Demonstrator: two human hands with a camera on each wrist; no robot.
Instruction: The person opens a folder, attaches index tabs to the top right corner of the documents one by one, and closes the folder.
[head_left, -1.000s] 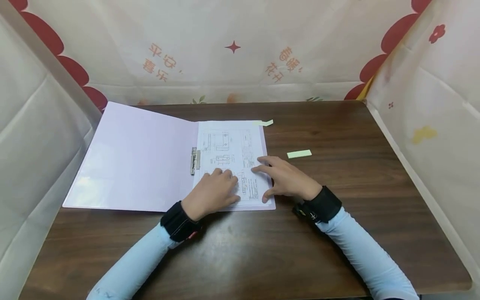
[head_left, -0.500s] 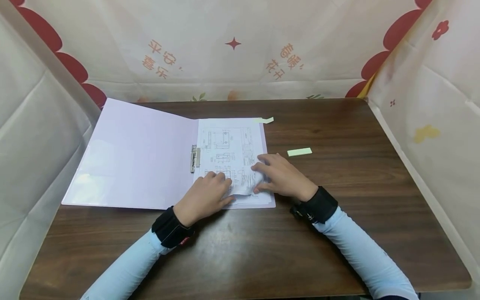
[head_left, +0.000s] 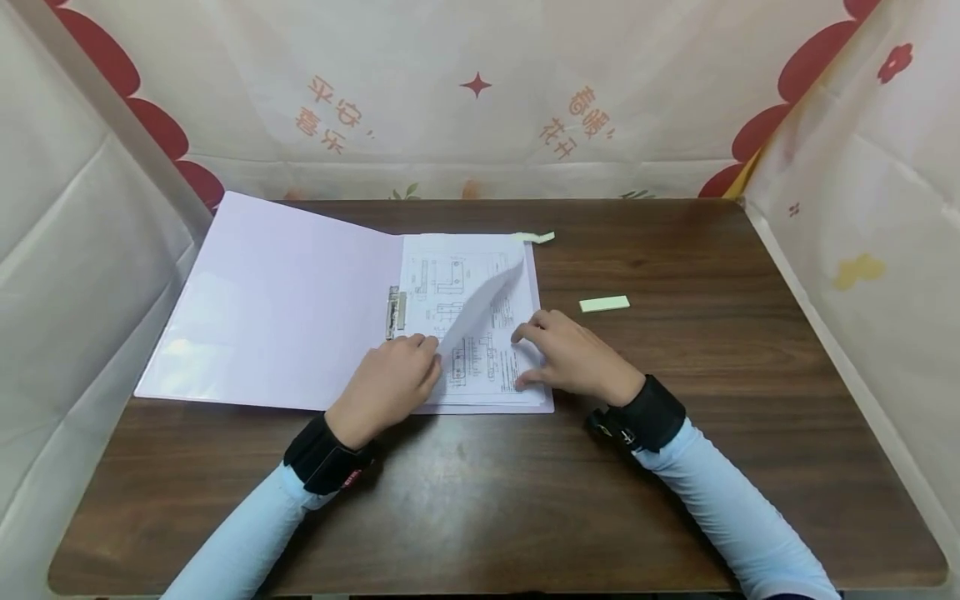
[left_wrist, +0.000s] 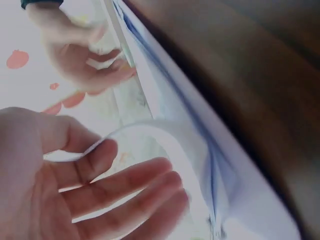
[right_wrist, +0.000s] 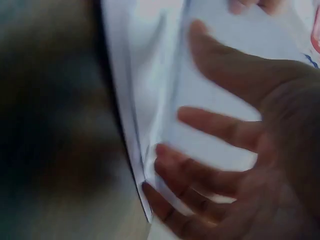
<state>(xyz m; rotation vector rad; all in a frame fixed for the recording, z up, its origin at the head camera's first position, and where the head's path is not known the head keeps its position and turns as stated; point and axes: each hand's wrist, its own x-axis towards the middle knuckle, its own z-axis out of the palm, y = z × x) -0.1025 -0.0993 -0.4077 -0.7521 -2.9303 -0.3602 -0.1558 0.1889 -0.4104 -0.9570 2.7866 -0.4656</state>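
A white folder (head_left: 262,308) lies spread wide on the table, with printed drawing sheets (head_left: 480,367) on its right side. Between thumb and index finger my left hand (head_left: 390,383) pinches the lower corner of a lifted paper sheet (head_left: 476,304). In the left wrist view that sheet (left_wrist: 145,125) curves up from the stack to my left hand (left_wrist: 95,180). My right hand (head_left: 573,354) is at the stack's right edge with fingers loosely spread. The right wrist view has the right hand (right_wrist: 235,145) holding nothing; whether its fingertips touch the paper, I cannot tell.
A metal clip (head_left: 395,312) sits at the folder's spine. One pale green strip (head_left: 536,237) sticks out at the stack's top right corner; another green strip (head_left: 604,303) lies on the brown table (head_left: 675,275). Fabric curtains (head_left: 480,125) surround the table.
The top sheet's lower part has lifted and folded over leftward in my left hand, uncovering another printed page. My left hand moved left; the right hand stays near the stack's edge.
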